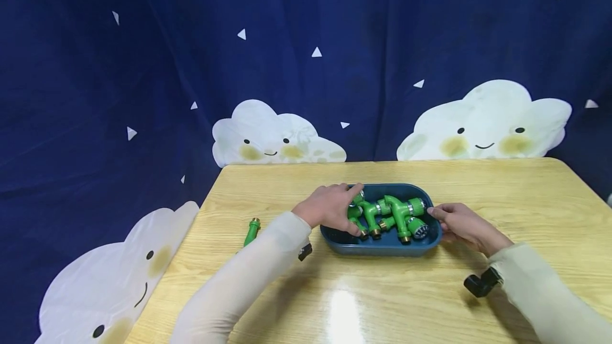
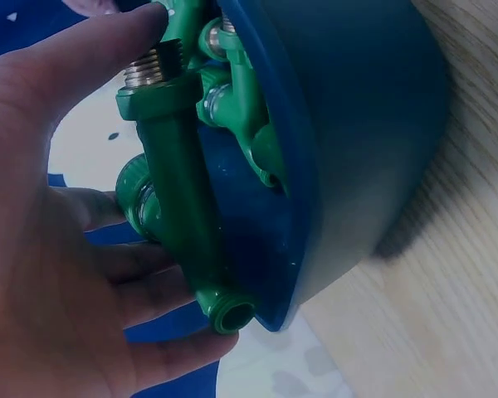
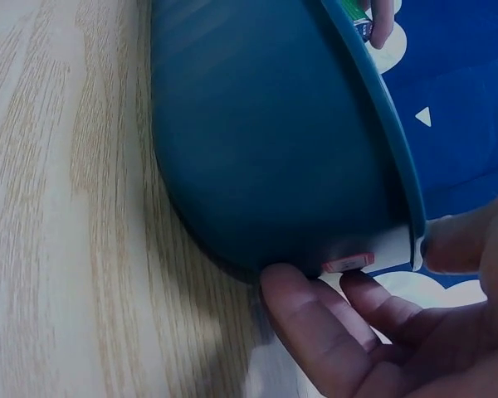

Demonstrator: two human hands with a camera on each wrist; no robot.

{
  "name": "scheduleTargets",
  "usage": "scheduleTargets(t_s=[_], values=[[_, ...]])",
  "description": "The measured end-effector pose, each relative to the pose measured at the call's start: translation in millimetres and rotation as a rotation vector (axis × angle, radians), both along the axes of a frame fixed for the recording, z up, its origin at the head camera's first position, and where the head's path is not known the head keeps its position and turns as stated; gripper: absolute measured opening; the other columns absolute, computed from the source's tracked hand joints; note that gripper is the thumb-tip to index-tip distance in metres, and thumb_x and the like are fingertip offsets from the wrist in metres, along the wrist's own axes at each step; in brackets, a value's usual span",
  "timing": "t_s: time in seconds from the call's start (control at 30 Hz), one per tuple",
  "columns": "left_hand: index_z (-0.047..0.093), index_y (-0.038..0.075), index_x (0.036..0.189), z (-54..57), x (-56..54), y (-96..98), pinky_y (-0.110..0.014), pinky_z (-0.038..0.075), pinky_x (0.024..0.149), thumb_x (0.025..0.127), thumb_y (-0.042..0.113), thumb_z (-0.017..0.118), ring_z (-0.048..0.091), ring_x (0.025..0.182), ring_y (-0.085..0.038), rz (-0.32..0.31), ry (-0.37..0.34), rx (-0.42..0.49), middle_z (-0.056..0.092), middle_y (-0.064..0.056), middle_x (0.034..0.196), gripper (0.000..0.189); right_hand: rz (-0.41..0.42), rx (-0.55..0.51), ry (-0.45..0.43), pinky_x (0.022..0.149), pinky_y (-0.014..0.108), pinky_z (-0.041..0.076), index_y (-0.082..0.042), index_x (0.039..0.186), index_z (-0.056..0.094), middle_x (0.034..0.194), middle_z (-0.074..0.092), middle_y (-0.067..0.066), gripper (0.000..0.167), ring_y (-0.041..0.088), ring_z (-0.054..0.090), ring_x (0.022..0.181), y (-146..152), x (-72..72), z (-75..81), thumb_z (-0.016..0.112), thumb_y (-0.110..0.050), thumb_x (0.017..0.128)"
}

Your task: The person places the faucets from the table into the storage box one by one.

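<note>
A dark blue oval tub (image 1: pixel 382 250) stands on the table with several green plastic taps (image 1: pixel 400 215) in it; they have ribbed knobs and brass-coloured threaded ends. Over the tub's left end, my left hand (image 1: pixel 330 207) holds one green tap (image 2: pixel 178 166). In the left wrist view the thumb lies by its threaded end and the fingers reach round its far side to the spout. At the tub's right end my right hand (image 1: pixel 466 224) grips the rim, thumb on the edge and fingers against the outer wall near a small red-and-white label (image 3: pixel 349 263).
Another green tap (image 1: pixel 252 231) lies on the wooden table (image 1: pixel 502 185) to the left, partly covered by the left sleeve. Behind the table hangs a dark blue curtain (image 1: pixel 296 9) with white clouds and triangles.
</note>
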State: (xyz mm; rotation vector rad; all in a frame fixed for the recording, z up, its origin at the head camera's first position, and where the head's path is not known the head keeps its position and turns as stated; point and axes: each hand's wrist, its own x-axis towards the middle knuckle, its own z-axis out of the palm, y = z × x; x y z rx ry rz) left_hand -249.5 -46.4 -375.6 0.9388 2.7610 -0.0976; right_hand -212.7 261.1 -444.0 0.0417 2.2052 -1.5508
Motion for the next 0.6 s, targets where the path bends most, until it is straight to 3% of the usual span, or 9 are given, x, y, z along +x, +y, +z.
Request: scheduleTargets(t_s=[0.2, 0.6], values=[[0.018, 0.024, 0.16, 0.7, -1.8, 7.2, -0.045, 0.049, 0.104, 0.077, 0.064, 0.074, 0.05, 0.137, -0.026, -0.014, 0.0, -0.008, 0.046, -0.009, 0.153, 0.107, 0.001, 0.016, -0.003, 0.078, 0.029, 0.06, 0.017, 0.132, 0.039, 0.099, 0.063, 0.005, 0.052, 0.007, 0.066, 0.084, 1.5, -0.9, 0.0, 0.037, -0.029, 0.108], [0.014, 0.027, 0.161, -2.4, -8.8, 21.0, -0.048, 0.043, 0.11, 0.078, 0.065, 0.072, 0.043, 0.143, -0.027, 0.002, -0.034, -0.06, 0.039, -0.007, 0.159, 0.108, -0.007, 0.035, 0.003, 0.078, 0.029, 0.06, 0.019, 0.138, 0.034, 0.096, 0.061, 0.003, 0.057, 0.005, 0.064, 0.083, -0.2, 0.7, 2.5, 0.038, -0.029, 0.108]])
